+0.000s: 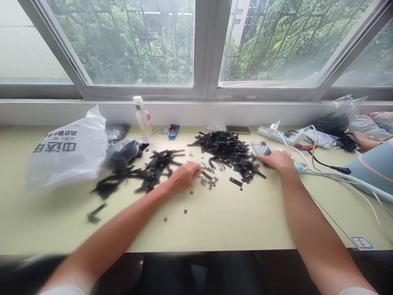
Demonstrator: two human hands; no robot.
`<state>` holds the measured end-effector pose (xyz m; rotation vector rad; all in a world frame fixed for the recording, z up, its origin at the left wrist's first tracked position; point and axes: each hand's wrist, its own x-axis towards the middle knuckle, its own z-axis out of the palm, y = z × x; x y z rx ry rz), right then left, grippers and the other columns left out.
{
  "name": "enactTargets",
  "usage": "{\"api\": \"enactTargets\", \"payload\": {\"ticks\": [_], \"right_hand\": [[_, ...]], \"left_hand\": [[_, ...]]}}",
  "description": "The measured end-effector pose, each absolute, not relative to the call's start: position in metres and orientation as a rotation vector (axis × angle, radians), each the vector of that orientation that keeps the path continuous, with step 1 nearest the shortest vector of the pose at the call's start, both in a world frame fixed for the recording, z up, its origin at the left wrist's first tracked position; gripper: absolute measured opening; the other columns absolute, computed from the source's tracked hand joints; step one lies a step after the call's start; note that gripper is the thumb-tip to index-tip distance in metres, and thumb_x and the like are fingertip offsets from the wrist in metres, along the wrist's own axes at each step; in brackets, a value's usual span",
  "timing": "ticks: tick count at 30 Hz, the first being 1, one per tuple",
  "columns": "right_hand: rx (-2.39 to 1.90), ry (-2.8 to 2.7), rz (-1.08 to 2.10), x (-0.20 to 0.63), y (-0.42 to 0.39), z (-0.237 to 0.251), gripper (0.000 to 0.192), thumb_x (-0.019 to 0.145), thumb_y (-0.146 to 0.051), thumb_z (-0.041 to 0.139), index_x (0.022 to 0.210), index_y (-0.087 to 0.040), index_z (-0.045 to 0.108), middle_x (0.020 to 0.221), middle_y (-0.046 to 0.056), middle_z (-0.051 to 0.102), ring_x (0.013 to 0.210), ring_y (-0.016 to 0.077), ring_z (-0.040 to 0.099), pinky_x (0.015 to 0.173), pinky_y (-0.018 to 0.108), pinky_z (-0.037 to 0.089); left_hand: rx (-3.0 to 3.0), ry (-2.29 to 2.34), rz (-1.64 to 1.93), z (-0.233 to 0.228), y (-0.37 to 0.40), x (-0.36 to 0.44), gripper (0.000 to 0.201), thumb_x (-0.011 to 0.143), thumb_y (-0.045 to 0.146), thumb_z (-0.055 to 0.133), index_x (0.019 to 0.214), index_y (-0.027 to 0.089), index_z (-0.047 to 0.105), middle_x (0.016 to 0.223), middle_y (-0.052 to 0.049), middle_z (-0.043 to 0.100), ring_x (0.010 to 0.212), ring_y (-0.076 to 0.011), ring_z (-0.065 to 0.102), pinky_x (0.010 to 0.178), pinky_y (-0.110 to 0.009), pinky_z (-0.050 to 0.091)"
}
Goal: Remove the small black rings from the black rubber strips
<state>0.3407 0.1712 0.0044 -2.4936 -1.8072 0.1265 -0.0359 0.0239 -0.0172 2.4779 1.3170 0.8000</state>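
Observation:
My left hand (185, 177) is over the middle of the table, its fingers curled together and slightly blurred. A short black strip (206, 175) lies right at its fingertips; whether they grip it I cannot tell. Small dark round discs (211, 183) are scattered just beyond. My right hand (281, 159) has its thumb and fingers closed on the near right edge of a smartphone (260, 148), which lies at the right end of a large heap of black strips (224, 145). Another pile of black strips (156, 168) spreads to the left of my left hand.
A white plastic bag (67, 151) stands left, beside a clear bottle (143, 115) and a blue packet (173, 131). A dark phone-like slab (238, 130) lies at the back. The power strip (278, 135) and white cables run right. Another person's hand (364, 142) shows far right.

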Motion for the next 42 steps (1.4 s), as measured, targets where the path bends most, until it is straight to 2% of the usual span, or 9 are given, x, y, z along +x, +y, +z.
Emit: {"api": "enactTargets", "payload": {"ticks": [9,13,24,34,42], "right_hand": [[-2.416,-1.806,0.186,0.34,0.168,0.003,0.081,0.076,-0.077,0.059,0.116,-0.007,0.061,0.129,0.03,0.056,0.119,0.0428,0.054,0.09,0.045,0.048],[-2.387,-1.796,0.218,0.343,0.171,0.0,0.079,0.074,-0.079,0.059,0.11,-0.009,0.063,0.128,0.029,0.057,0.12,0.0417,0.052,0.089,0.043,0.049],[-2.352,-1.754,0.213,0.348,0.175,-0.005,0.071,0.068,-0.081,0.064,0.087,-0.013,0.064,0.115,0.027,0.061,0.106,0.0387,0.059,0.075,0.04,0.052],[-2.353,-1.713,0.241,0.349,0.178,-0.008,0.071,0.067,-0.081,0.065,0.087,-0.012,0.065,0.106,0.025,0.065,0.098,0.0373,0.061,0.068,0.038,0.05],[-2.373,-1.679,0.213,0.342,0.171,-0.003,0.072,0.068,-0.079,0.066,0.093,-0.011,0.066,0.111,0.027,0.065,0.109,0.0408,0.059,0.08,0.041,0.052]], "left_hand": [[2.479,1.334,0.773,-0.016,0.024,-0.036,0.025,0.104,0.026,0.036,0.087,0.016,0.052,0.085,-0.006,0.06,0.075,-0.0157,0.052,0.068,-0.029,0.042],[2.477,1.341,0.767,-0.015,0.023,-0.036,0.025,0.104,0.026,0.036,0.087,0.017,0.052,0.086,-0.006,0.061,0.076,-0.0161,0.053,0.069,-0.029,0.042],[2.481,1.324,0.785,-0.017,0.024,-0.036,0.026,0.103,0.027,0.036,0.086,0.017,0.053,0.083,-0.006,0.06,0.074,-0.0159,0.052,0.068,-0.029,0.042],[2.484,1.319,0.783,-0.016,0.024,-0.036,0.026,0.103,0.027,0.036,0.087,0.017,0.053,0.084,-0.006,0.06,0.074,-0.0157,0.052,0.068,-0.029,0.043],[2.503,1.315,0.791,-0.014,0.023,-0.036,0.026,0.103,0.027,0.036,0.088,0.017,0.055,0.084,-0.006,0.059,0.074,-0.0166,0.052,0.068,-0.03,0.043]]}}
